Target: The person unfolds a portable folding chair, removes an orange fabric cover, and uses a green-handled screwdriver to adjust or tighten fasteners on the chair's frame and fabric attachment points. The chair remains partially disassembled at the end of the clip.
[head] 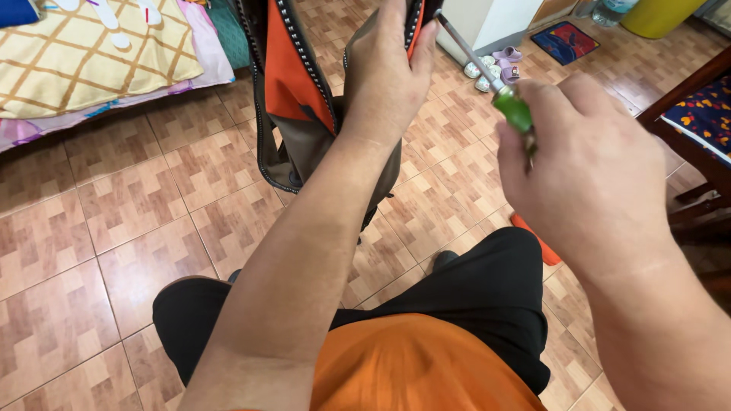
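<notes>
Left hand (388, 72) grips the bag (304, 99), fingers wrapped over its upper part, holding it up off the floor in front of your knees. Bag is brown w/ an orange panel and a studded or zip-lined black edge; it hangs upright, bottom end clear of the tiles.

Right hand (586, 171) is closed around a screwdriver (487, 72) w/ a green handle. Shaft points up and left, tip at the bag's top edge, just beside your left fingertips. Exact contact pt. is cut off by the frame edge, so you cannot tell whether the tip sits on a screw, a rivet or the zip.

Status, judged from this view:
- Done: bag lifted and steadied; tool in hand and brought to the work area.
- Not shown: any loosened part, removed fastener or opened seam. No loose hardware visible on the floor (114, 221) or your lap.
- Left: the tool work itself, as far as can be seen.

Nearby, approx.: patterned bedding (91, 53) at upper left, small sandals (495, 65) beyond the tool, dark chair (700, 122) at right.
</notes>
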